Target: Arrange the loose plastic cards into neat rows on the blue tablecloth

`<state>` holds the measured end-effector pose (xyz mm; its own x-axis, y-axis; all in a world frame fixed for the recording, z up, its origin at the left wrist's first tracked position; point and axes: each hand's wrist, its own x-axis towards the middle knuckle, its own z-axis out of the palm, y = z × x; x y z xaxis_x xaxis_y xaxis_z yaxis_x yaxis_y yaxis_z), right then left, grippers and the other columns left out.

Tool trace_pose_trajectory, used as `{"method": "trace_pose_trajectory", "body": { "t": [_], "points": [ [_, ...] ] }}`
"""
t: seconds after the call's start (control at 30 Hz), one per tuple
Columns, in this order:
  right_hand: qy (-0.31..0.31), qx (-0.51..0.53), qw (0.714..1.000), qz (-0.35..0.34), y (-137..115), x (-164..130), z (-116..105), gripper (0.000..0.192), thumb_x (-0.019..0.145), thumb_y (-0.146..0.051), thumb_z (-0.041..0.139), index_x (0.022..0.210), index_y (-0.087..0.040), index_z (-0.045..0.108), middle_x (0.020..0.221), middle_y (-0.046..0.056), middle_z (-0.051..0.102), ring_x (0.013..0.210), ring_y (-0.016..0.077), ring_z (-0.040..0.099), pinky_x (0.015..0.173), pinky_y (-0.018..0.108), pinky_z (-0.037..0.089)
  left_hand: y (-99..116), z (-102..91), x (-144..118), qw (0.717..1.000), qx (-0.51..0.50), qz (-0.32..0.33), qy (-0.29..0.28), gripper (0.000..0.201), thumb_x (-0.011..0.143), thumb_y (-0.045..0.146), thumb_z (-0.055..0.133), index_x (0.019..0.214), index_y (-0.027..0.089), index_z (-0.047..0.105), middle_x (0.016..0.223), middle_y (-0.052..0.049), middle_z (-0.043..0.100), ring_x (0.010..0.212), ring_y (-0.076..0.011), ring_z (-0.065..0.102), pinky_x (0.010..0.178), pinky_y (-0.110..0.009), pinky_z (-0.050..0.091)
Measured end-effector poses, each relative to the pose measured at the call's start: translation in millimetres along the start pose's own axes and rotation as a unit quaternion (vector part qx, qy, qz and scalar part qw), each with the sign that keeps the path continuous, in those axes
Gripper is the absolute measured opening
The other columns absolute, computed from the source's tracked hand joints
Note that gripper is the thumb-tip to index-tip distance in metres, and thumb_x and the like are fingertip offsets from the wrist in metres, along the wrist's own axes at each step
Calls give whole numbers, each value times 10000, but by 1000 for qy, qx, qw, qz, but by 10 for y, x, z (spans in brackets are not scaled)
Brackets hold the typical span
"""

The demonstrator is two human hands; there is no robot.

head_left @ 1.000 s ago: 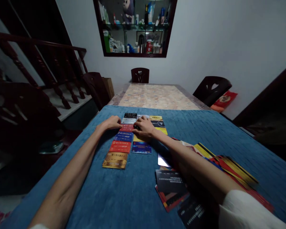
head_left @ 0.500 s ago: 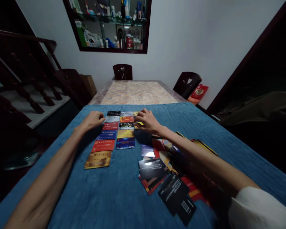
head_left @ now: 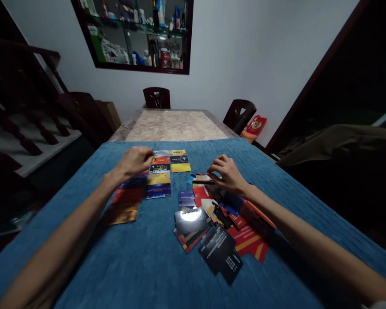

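Right hand (head_left: 227, 174): withdrawn from card rows (head_left: 159, 178) to loose card pile (head_left: 218, 223) nearer table's right edge, fingers pinching one card (head_left: 203, 177) | Left hand (head_left: 137, 161): loosely curled, empty, over rows' far-left end | Status: rows laid toward blue cloth's (head_left: 148, 266) far edge; another card selected.

Bare blue cloth (head_left: 141, 257) lies open between card rows (head_left: 159, 178) and loose pile (head_left: 218, 223).
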<state>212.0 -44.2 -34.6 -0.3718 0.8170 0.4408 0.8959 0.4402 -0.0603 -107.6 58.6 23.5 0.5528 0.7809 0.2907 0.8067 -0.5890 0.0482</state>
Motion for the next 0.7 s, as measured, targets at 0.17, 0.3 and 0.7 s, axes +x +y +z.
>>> {"method": "trace_pose_trajectory", "body": {
  "t": [0.17,0.3,0.7],
  "points": [
    [7,-12,1000,28,164,-327,-58,213,934,-293,529,955,-221,729,968,92,690,1011,257,486,858,399,350,464,68,-28,998,-4,60,-24,261,864,163,442,878,138,701,914,-98,716,843,-209,645,761,-278,472],
    [12,3,999,45,250,-544,-96,251,924,-250,501,966,-229,747,978,98,706,1002,264,506,855,422,376,864,122,-56,995,-13,90,-51,234,873,144,472,910,139,702,961,-114,711,875,-225,656,765,-297,492],
    [-21,98,995,17,325,-975,-87,417,818,-104,494,1121,-273,726,1162,82,708,1097,277,505,948,511,437,2073,468,-266,968,-51,240,-58,239,908,270,523,1011,130,688,1063,-154,684,1044,-274,634,910,-403,521]
  ]
}}
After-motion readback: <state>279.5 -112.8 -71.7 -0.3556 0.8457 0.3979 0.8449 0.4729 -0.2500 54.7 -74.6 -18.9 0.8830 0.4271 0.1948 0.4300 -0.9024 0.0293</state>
